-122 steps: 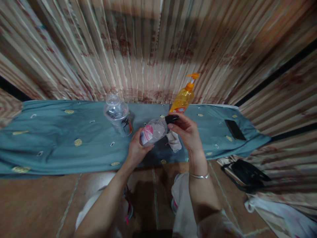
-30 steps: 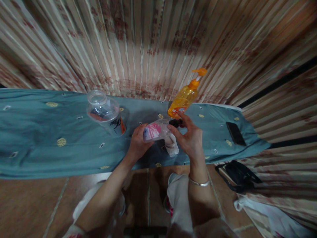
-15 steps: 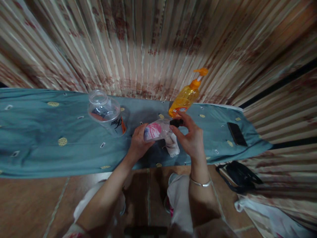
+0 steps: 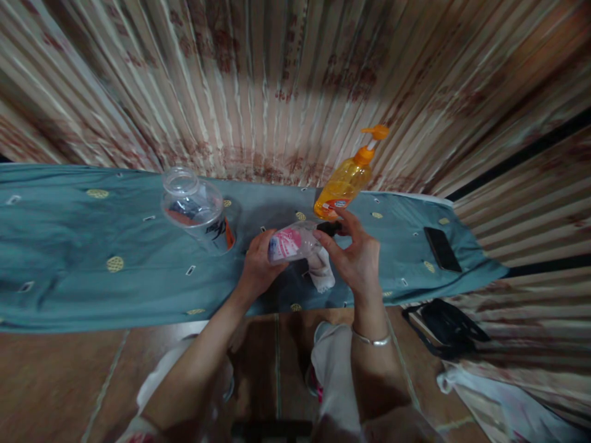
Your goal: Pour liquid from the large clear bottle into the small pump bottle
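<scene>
A clear plastic bottle with a pink and white label [image 4: 287, 243] lies tilted on its side above the cloth, its neck pointing right. My left hand [image 4: 259, 263] is wrapped round its base. At the neck, the thumb and fingers of my right hand [image 4: 354, 252] are closed on the black cap [image 4: 327, 228], partly covering it. Under the bottle's neck a crumpled white cloth [image 4: 321, 271] rests on the table. Just behind my right hand stands an orange pump bottle [image 4: 344, 184] of yellow liquid.
A large clear plastic jar [image 4: 196, 212] stands to the left on the teal tablecloth [image 4: 69, 246]. A black phone [image 4: 442, 249] lies at the right end. Pleated curtains [image 4: 258, 86] hang behind the table. A black bag [image 4: 446, 326] is on the floor at right.
My right thumb and fingers have shifted slightly around the black cap. The bottle and my left hand have stayed nearly in place.
</scene>
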Tool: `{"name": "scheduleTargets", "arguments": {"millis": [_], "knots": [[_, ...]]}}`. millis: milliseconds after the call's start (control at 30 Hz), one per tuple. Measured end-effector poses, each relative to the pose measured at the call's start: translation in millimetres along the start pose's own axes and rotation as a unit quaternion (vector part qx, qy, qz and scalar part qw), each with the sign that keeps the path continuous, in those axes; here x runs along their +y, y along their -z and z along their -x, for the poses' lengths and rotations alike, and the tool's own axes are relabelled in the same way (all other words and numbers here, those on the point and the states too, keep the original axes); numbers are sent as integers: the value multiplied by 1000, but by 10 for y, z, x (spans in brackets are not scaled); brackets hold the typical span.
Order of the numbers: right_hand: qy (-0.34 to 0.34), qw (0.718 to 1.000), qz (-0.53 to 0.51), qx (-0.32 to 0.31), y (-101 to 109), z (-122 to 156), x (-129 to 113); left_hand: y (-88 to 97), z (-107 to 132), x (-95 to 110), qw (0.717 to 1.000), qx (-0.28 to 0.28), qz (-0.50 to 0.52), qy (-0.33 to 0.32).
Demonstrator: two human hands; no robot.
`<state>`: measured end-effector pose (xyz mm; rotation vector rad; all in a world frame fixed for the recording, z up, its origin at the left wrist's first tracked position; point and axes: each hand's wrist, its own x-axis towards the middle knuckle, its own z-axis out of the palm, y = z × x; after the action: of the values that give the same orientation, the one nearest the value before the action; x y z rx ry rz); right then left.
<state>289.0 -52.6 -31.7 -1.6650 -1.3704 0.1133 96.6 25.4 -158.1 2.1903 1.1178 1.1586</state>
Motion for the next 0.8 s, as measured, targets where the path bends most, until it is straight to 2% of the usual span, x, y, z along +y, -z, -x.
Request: {"name": "scheduleTargets", "arguments": {"millis": [133, 233, 467, 633, 800], "knots": [[20, 999, -31, -22, 1, -2, 1, -13, -6, 7, 1000, 0, 5, 12], [6, 1000, -8, -11, -1, -4, -4, -18, -6, 1, 1000, -4, 2, 19], [16, 999, -37, -14, 0, -9, -9, -16, 0, -12, 1000, 3, 5, -1], [-10, 1000, -7, 19, -29, 9, -33, -26, -1, -4, 1000, 1, -3, 3], [-7, 999, -6, 31, -34, 23, -38, 1, -2, 2, 1000, 1, -1, 3]]}}
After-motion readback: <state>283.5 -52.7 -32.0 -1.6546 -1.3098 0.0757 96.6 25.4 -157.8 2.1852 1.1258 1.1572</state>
